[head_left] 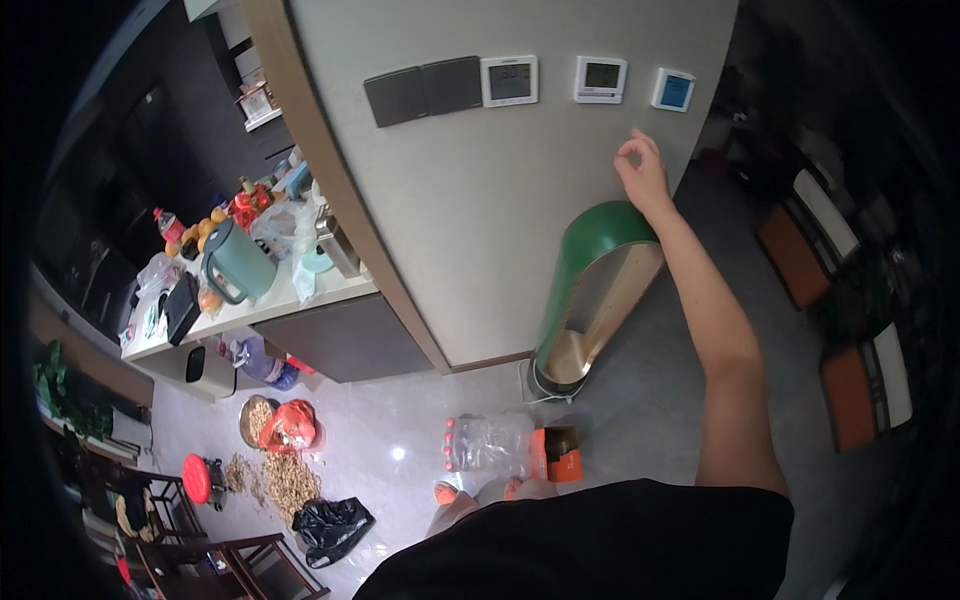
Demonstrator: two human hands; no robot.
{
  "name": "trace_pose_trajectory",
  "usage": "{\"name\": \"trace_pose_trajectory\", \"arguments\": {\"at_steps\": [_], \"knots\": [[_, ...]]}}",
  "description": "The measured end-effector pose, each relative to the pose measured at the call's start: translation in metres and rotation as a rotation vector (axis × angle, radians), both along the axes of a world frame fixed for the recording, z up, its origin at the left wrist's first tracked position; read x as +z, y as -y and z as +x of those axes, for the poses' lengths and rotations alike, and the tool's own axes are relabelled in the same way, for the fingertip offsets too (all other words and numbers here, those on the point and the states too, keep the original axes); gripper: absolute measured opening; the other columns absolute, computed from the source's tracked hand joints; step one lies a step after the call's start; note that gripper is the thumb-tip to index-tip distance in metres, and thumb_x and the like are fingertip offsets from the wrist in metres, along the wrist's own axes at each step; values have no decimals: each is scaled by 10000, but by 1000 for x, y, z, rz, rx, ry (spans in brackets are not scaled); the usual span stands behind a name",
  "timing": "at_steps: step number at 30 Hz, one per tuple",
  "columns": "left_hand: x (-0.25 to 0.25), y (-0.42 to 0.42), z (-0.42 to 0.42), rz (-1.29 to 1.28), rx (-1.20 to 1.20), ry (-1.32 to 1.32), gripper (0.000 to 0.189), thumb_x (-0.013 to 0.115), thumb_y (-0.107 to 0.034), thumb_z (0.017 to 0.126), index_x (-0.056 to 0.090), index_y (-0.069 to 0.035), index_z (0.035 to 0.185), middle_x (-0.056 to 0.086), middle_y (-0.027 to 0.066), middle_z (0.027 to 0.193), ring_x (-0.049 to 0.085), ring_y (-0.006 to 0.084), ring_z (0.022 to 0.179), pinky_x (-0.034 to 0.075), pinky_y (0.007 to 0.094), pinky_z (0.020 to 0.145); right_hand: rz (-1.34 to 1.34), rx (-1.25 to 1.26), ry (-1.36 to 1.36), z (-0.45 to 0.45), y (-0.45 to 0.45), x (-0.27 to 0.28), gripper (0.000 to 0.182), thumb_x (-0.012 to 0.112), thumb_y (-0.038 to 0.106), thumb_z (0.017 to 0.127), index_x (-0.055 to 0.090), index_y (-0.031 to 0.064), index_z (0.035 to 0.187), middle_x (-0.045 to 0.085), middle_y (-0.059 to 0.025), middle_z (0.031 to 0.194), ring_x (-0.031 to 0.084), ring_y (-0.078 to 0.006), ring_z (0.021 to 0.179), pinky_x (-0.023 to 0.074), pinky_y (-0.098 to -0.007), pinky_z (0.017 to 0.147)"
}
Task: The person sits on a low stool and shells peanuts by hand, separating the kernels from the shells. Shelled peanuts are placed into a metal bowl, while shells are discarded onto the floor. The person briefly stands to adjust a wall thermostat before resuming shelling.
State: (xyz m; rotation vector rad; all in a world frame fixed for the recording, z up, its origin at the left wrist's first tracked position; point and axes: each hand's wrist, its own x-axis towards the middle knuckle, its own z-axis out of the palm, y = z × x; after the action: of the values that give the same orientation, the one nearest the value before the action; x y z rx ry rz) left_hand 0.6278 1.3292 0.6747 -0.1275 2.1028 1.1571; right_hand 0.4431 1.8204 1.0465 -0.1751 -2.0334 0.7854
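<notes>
My right hand (643, 171) is raised in front of a pale wall (480, 195), with thumb and a finger curled into a ring and nothing visible in it. Just above it are a small white thermostat with a blue screen (673, 90) and a second white thermostat with a grey screen (601, 79). Farther left sit a larger wall controller (510, 80) and two dark grey switch plates (421, 91). Below my hand stands a tall green round-topped column (574, 247), hollow with a wood-toned inside. My left hand is out of view.
A counter (330, 296) on the left holds a teal kettle (238, 262), fruit and bags. On the floor lie bundled clear bottles (495, 444), an orange box (561, 454), a heap of peanuts (289, 484) and a black plastic bag (334, 525). Chairs (806, 247) stand at right.
</notes>
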Motion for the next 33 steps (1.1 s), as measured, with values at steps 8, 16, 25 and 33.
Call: {"name": "trace_pose_trajectory", "arguments": {"at_steps": [8,16,25,33], "knots": [[-86,225,120,-277,188,149,504,563,-419,824,623,28,1049,667,164,866,660,266,667,531,342,623,-178,263,63,43,148,-119,231,588,26,812,547,15,1040,497,-109,1131,526,-187,959,464,-262,741],[-46,337,196,-299,775,320,433,563,-346,810,639,44,982,660,175,858,658,264,653,553,349,607,141,573,784,201,289,-385,163,629,87,752,523,12,852,519,-130,843,520,-269,820,427,-361,784],[-61,472,197,-108,1377,353,368,659,-234,785,592,-23,1080,631,113,933,614,211,791,552,360,631,4,659,1650,200,353,-430,139,620,141,798,563,25,850,546,-66,765,528,-206,694,454,-333,670],[-60,530,223,-33,1588,455,225,637,-201,806,590,-65,979,589,47,808,561,159,701,525,346,609,-381,599,1651,70,473,-383,128,600,163,849,589,35,843,568,-7,682,527,-108,593,456,-275,568]]}}
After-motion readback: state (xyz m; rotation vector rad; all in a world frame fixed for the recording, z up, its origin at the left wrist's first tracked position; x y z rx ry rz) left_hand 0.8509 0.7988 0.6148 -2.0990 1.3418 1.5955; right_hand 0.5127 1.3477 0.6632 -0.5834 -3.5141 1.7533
